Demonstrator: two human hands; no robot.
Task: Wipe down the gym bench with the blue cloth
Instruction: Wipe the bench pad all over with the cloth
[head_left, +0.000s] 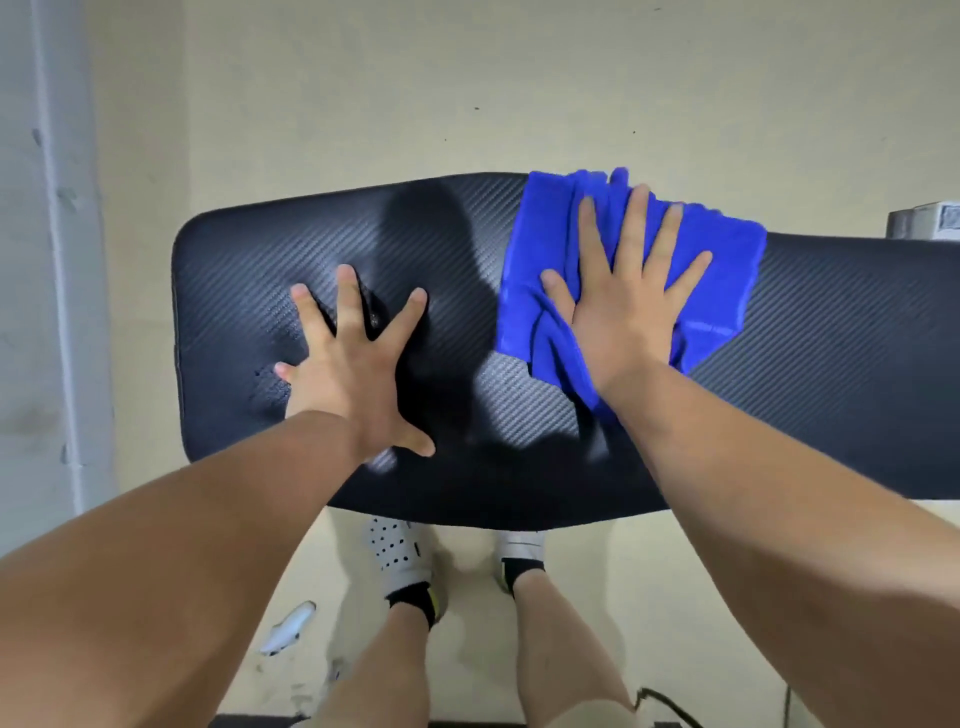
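On the gym bench (831, 338), right hand (628, 312) presses blue cloth (540, 249) flat-fingered, mid-wipe; left hand (353, 374), splayed and holding nothing, braces. Next stroke likely requires sustained pressure.

right hand (621, 317) flat on blue cloth (550, 249), left hand (353, 374) on bench (831, 364)

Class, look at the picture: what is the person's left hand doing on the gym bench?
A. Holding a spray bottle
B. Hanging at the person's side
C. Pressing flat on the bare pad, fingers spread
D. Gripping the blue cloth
C: the left hand lies flat with spread fingers on the bare black gym bench, while the right hand presses the blue cloth.
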